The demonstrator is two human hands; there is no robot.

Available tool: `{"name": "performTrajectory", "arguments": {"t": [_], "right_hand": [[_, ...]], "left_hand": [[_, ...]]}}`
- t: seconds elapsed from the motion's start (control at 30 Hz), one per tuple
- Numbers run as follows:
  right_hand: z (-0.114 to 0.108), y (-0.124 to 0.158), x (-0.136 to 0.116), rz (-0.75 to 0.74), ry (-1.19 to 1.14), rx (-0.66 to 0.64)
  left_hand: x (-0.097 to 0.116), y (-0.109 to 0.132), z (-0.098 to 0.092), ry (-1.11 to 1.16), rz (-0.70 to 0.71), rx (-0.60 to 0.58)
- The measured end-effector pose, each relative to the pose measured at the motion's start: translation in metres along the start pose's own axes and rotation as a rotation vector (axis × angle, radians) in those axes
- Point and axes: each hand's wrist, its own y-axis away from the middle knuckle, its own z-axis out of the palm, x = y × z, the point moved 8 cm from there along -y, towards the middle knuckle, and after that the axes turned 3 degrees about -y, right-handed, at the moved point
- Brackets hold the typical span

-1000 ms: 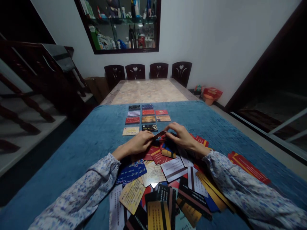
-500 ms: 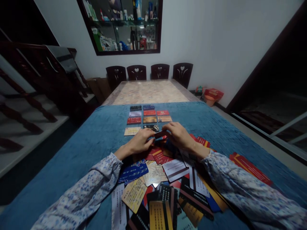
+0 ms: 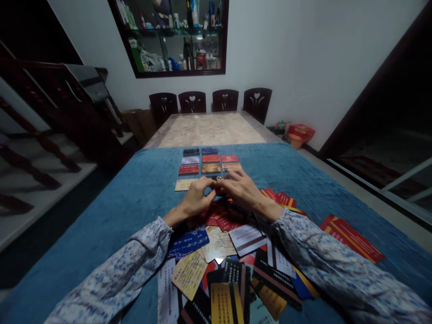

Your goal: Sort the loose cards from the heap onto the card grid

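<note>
My left hand (image 3: 195, 200): at frame centre, fingers curled, tips brought together with those of the other hand.
My right hand (image 3: 240, 192): just right of it, knuckles raised, fingers bent down over the meeting point. Whatever lies between the fingertips is mostly hidden; I cannot tell whether either hand grips a card.

Pile, lower centre of the frame, in front of and beneath my hands, cards overlapping at all angles. Includes: blue cards (image 3: 189, 243), left edge; cream card (image 3: 218, 243), middle; white card (image 3: 247, 238), dark-striped, right of it; yellow card (image 3: 189, 274), tilted; gold card (image 3: 227, 303), bottom edge.

Red cards (image 3: 353, 236): fanned, right of the frame, apart from the pile.

Rows, centre of the frame, beyond my hands. Farthest: black card (image 3: 191, 152), navy card (image 3: 209, 150). Nearest, at left: pale card (image 3: 185, 185), just beside my left hand; a black-and-white card (image 3: 219, 178), partly covered by my fingers.

Blue cloth (image 3: 135, 193): under all cards, over the near part of the surface (image 3: 216, 128).

Chairs (image 3: 256, 103): four, upper centre, far end.
</note>
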Motion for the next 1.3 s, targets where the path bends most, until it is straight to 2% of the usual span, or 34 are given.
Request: {"name": "performTrajectory", "arguments": {"t": [0.13, 0.43, 0.7, 0.97, 1.17, 1.3], "right_hand": [[0.006, 0.003, 0.006, 0.076, -0.017, -0.002], [0.024, 0.021, 0.026, 0.236, -0.140, -0.164], [0.024, 0.022, 0.027, 0.262, -0.109, -0.141], [0.031, 0.026, 0.026, 0.289, 0.004, -0.170], [0.033, 0.027, 0.023, 0.286, 0.046, -0.189], [0.030, 0.025, 0.022, 0.280, 0.105, -0.163]], "left_hand": [[-0.005, 0.000, 0.002, -0.061, -0.012, -0.035], [-0.022, -0.001, 0.004, -0.149, -0.078, -0.138], [-0.033, 0.000, 0.009, -0.195, -0.102, -0.192], [-0.030, 0.004, 0.012, -0.198, -0.048, -0.186], [-0.029, 0.005, 0.013, -0.184, -0.045, -0.182], [-0.033, 0.004, 0.010, -0.140, -0.077, -0.138]]}}
